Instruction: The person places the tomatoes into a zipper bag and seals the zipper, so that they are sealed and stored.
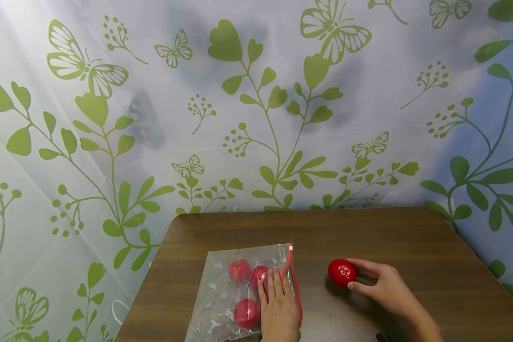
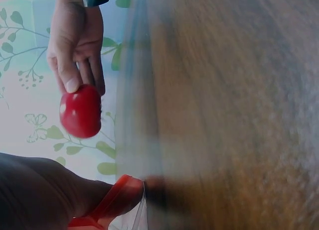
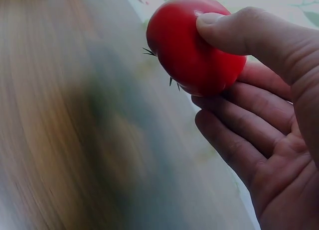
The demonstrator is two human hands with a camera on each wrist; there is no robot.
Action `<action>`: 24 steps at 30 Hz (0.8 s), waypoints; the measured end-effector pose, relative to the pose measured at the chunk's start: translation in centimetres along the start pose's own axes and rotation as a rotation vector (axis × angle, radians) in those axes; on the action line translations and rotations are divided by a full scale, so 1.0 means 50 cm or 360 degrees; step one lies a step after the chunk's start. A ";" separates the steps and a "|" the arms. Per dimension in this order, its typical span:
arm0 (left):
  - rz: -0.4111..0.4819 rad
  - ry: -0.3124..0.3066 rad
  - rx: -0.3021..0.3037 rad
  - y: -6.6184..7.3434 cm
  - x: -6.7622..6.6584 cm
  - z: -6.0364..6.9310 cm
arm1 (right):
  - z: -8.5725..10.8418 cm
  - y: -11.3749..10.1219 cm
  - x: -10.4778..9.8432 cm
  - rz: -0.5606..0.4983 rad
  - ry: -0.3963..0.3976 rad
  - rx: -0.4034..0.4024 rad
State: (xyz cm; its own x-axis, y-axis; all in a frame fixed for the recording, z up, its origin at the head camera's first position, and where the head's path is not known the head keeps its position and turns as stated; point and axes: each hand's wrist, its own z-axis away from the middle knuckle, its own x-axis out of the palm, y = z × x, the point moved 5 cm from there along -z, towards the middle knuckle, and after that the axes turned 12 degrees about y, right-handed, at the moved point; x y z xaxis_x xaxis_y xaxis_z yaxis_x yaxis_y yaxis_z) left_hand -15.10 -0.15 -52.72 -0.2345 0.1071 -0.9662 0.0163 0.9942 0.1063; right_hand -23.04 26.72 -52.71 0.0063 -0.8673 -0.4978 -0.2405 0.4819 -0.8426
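Observation:
In the head view a clear zip bag [image 1: 215,266] with a red-orange zip edge lies on the table, three tomatoes [image 1: 247,313] inside it. My left hand [image 1: 279,311] lies over the bag by its mouth, fingers pointing away from me. The left wrist view shows the red zip strip [image 2: 117,197] across that hand's thumb, which pinches the bag's edge. To the right of the bag my right hand [image 1: 382,285] holds another red tomato [image 1: 342,272] above the table. Thumb and fingers grip this tomato [image 3: 192,46]; spiky green stem tips show on one side.
The brown wooden table [image 1: 325,228] has rounded far corners. Behind it hangs a pale curtain [image 1: 154,142] printed with green leaves and butterflies. A small dark object [image 1: 382,337] shows at the bottom edge of the head view, too cut off to identify.

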 end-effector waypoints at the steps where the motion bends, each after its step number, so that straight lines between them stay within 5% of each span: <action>1: 0.0006 -0.0010 -0.0003 0.000 0.000 -0.001 | -0.001 -0.004 0.008 -0.0010 -0.0009 -0.0020; 12: -0.0053 -0.0009 0.0000 0.002 0.000 -0.004 | -0.011 -0.053 0.085 -0.0172 -0.0183 -0.0166; 24: -0.0034 -0.0045 -0.0036 0.001 0.004 -0.006 | -0.007 -0.071 0.166 -0.0225 -0.0325 -0.0167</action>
State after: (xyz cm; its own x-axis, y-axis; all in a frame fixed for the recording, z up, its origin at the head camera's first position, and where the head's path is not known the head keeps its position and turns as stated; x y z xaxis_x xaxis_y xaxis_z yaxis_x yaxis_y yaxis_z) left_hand -15.42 -0.07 -52.83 -0.2072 0.0866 -0.9745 -0.0107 0.9958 0.0908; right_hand -22.48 17.80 -53.79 0.2403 -0.8766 -0.4168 -0.3225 0.3329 -0.8861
